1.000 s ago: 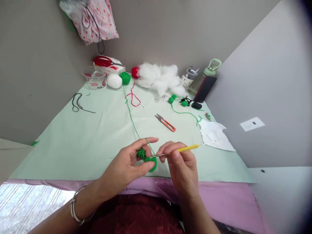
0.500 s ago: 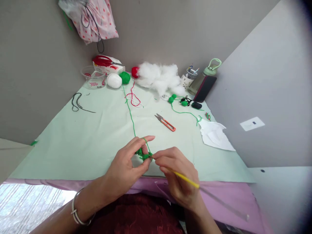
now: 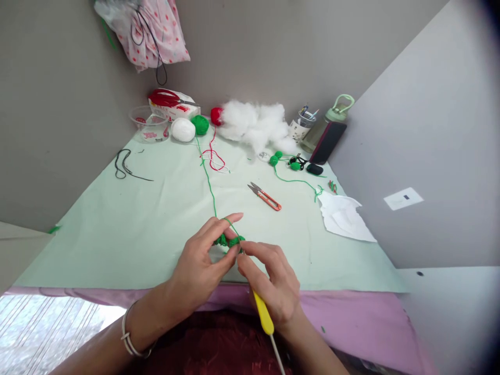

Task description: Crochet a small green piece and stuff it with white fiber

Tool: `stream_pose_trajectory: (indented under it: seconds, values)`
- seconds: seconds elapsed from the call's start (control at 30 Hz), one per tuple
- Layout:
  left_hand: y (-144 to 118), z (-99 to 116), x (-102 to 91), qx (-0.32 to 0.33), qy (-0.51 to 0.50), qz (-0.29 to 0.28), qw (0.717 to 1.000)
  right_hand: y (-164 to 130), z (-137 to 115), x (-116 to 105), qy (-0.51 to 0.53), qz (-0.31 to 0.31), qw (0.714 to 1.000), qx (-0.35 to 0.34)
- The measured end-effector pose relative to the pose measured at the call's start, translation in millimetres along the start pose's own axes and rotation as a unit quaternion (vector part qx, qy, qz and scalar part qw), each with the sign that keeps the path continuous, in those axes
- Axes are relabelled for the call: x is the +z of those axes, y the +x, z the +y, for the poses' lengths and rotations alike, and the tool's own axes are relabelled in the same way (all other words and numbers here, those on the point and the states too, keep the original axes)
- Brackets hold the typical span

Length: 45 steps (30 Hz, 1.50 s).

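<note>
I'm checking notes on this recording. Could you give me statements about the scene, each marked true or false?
The right hand holds the yellow-handled hook. True.
The left hand holds the orange snips. False: it holds green crochet work; the orange snips lie on the pale cloth.
The red scissors rest on the white packet. True.
Of the yarn balls, the middle one is white. False: the green yarn ball lies between the white yarn ball and red yarn ball.

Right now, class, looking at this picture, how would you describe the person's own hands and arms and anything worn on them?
The left hand and right hand are ungloved, with no rings visible. Both forearms show no sleeves. The left wrist wears a slim, rounded, silver-coloured bangle; no jewellery shows on the right wrist.
</note>
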<state>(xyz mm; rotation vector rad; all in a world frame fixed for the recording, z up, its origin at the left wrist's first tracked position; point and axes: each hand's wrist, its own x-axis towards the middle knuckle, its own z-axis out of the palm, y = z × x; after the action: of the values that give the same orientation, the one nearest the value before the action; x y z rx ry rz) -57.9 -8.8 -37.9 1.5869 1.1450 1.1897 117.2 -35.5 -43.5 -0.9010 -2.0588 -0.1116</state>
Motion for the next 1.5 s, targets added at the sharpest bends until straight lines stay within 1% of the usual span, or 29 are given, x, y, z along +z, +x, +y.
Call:
stream_pose_trajectory:
  seconds: [0.1, 0.17, 0.2, 0.23, 0.3, 0.37, 0.43, 0.5, 0.57, 0.63, 0.7, 0.73, 0.77, 0.8, 0.83, 0.9, 1.0, 1.1, 1.17, 1.37, 1.5]
  values:
    - [-1.3, -2.4, 0.4, 0.048, 0.016, 0.031, 0.998, 0.3, -4.3, 2.1, 0.019, -0.001, 0.999, 0.036]
    - [-1.9, -3.6, 0.9, 0.086, 0.031, 0.039, 0.995, 0.4, -4.5, 2.8, 0.027, -0.006, 0.998, 0.061]
    - [-1.9, -3.6, 1.3, 0.094, 0.034, 0.042, 0.994, -0.1, -3.6, 3.3, 0.024, -0.001, 0.998, 0.061]
    - [-1.7, -3.1, 1.7, 0.092, 0.030, 0.044, 0.994, -1.2, -2.3, 4.0, 0.023, 0.009, 0.998, 0.055]
    - [-1.2, -0.5, 2.6, 0.063, 0.005, 0.050, 0.997, -4.0, 0.6, 5.0, 0.053, 0.032, 0.996, 0.060]
    - [-1.1, 2.8, 2.5, 0.011, -0.038, 0.047, 0.998, -5.8, 2.8, 4.9, 0.129, 0.054, 0.985, 0.105]
    - [-1.1, 5.1, 0.7, -0.048, -0.089, 0.022, 0.995, -4.5, 3.6, 3.5, 0.210, 0.073, 0.960, 0.169]
    - [-0.6, 5.7, -2.7, -0.100, -0.145, -0.020, 0.984, -0.3, 3.8, 1.5, 0.276, 0.090, 0.928, 0.232]
    - [0.8, 4.9, -6.7, -0.142, -0.202, -0.065, 0.967, 5.4, 4.6, 0.1, 0.343, 0.102, 0.887, 0.293]
    - [2.6, 3.8, -10.0, -0.172, -0.247, -0.093, 0.949, 11.1, 6.3, -0.4, 0.416, 0.116, 0.837, 0.337]
    - [4.1, 3.2, -11.8, -0.185, -0.275, -0.104, 0.938, 15.2, 8.3, -0.1, 0.478, 0.127, 0.793, 0.356]
    - [4.5, 3.1, -12.1, -0.186, -0.282, -0.104, 0.935, 16.4, 9.2, 0.1, 0.501, 0.129, 0.777, 0.359]
    - [4.7, 3.1, -12.1, -0.185, -0.286, -0.103, 0.935, 17.0, 9.8, 0.3, 0.515, 0.129, 0.768, 0.358]
    - [4.7, 3.2, -11.9, -0.184, -0.289, -0.102, 0.934, 17.0, 10.1, 0.4, 0.522, 0.126, 0.766, 0.354]
    - [4.5, 3.2, -11.7, -0.183, -0.290, -0.101, 0.934, 16.6, 10.0, 0.5, 0.523, 0.123, 0.768, 0.348]
    - [3.9, 3.0, -11.1, -0.181, -0.291, -0.098, 0.934, 14.7, 9.2, 0.3, 0.514, 0.111, 0.783, 0.333]
    - [3.0, 2.0, -10.8, -0.177, -0.290, -0.099, 0.935, 11.6, 6.9, -0.5, 0.487, 0.094, 0.814, 0.302]
    - [2.9, 2.0, -10.9, -0.171, -0.286, -0.097, 0.938, 10.6, 4.8, -2.0, 0.438, 0.089, 0.850, 0.279]
    - [3.2, 2.9, -10.8, -0.167, -0.286, -0.091, 0.939, 10.8, 3.8, -3.6, 0.413, 0.088, 0.866, 0.267]
    - [3.4, 5.6, -9.4, -0.157, -0.274, -0.076, 0.946, 9.4, 2.0, -8.6, 0.369, 0.078, 0.894, 0.243]
    - [2.2, 6.0, -9.7, -0.154, -0.263, -0.071, 0.950, 9.8, 1.1, -9.6, 0.356, 0.076, 0.903, 0.227]
